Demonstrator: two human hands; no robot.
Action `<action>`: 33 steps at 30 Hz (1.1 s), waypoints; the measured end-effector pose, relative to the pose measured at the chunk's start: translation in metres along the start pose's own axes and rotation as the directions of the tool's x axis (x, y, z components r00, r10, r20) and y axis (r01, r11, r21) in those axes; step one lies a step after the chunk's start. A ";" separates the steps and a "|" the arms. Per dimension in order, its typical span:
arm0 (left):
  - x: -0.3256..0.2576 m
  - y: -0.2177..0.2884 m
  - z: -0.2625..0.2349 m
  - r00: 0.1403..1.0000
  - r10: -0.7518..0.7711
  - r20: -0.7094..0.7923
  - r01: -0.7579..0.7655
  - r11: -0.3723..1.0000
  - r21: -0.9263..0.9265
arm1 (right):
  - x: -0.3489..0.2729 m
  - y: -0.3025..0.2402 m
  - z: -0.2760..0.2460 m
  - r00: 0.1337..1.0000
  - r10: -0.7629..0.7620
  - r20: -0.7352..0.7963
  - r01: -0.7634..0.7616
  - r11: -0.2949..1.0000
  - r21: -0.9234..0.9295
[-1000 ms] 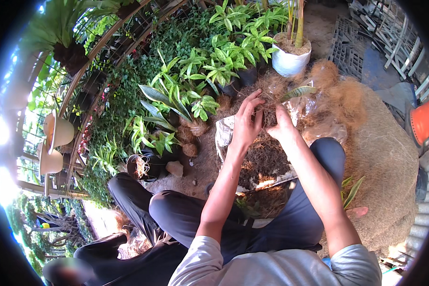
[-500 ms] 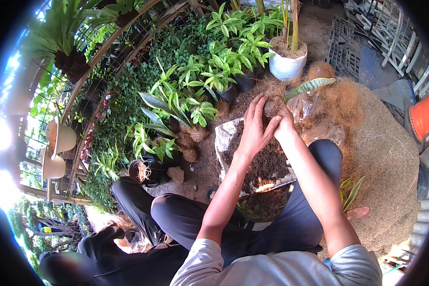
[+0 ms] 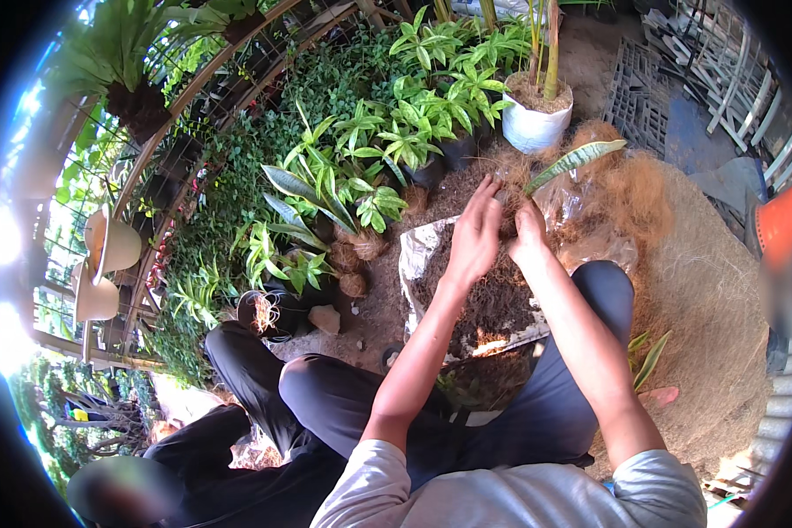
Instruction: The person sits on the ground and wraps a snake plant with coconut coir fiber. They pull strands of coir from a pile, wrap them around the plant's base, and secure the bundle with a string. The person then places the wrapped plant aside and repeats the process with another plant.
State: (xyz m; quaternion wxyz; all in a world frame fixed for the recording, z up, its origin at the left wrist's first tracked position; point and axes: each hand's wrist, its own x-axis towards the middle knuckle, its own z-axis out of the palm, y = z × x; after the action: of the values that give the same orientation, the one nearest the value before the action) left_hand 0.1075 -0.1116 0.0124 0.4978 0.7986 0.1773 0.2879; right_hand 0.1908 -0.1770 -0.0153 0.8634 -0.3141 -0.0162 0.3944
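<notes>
A snake plant (image 3: 579, 160) with one striped, yellow-edged leaf leans to the right, brown fibre around its base. My right hand (image 3: 528, 232) is closed at the base, its thumb side up against the fibre. Beside it on the left, my left hand (image 3: 476, 234) is flat, fingers stretched away from me, its palm facing the fibre. How far its fingertips touch the fibre is partly hidden. Below both hands lies an open white sack (image 3: 416, 264) with dark soil (image 3: 466, 304) in it. Loose coconut fibre (image 3: 640, 198) is heaped right of the plant.
Several leafy potted plants (image 3: 414, 132) and fibre-wrapped root balls (image 3: 353, 283) line the left and back. A palm stands in a white pot (image 3: 537, 126). A black pot (image 3: 262, 314) holds fibre strands. An orange pot (image 3: 783, 213) is far right. Another person's dark-clothed legs (image 3: 246, 370) lie left.
My left hand has come slightly away from the fibre ball and its fingers have straightened. The right hand stays at the plant's base. The view has shifted a little.
</notes>
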 end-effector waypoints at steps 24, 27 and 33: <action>0.013 -0.015 -0.004 0.880 -0.426 -0.209 0.334 0.869 -0.364 | 0.003 0.027 0.005 0.973 0.198 -0.117 -0.216 0.960 -0.177; 0.018 -0.014 -0.024 0.923 -0.384 0.019 0.294 0.674 -0.677 | 0.015 0.025 0.000 0.964 0.245 -0.107 -0.249 0.968 -0.027; 0.009 -0.009 -0.011 0.953 -0.091 -0.290 0.093 0.996 -0.008 | -0.004 0.032 0.016 0.995 0.102 0.010 -0.098 0.970 -0.224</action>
State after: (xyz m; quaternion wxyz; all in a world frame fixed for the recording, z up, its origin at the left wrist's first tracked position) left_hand 0.1072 -0.0950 0.0109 0.4769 0.7401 0.2863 0.3779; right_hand 0.1625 -0.1554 -0.0199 0.8014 -0.4054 -0.0537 0.4365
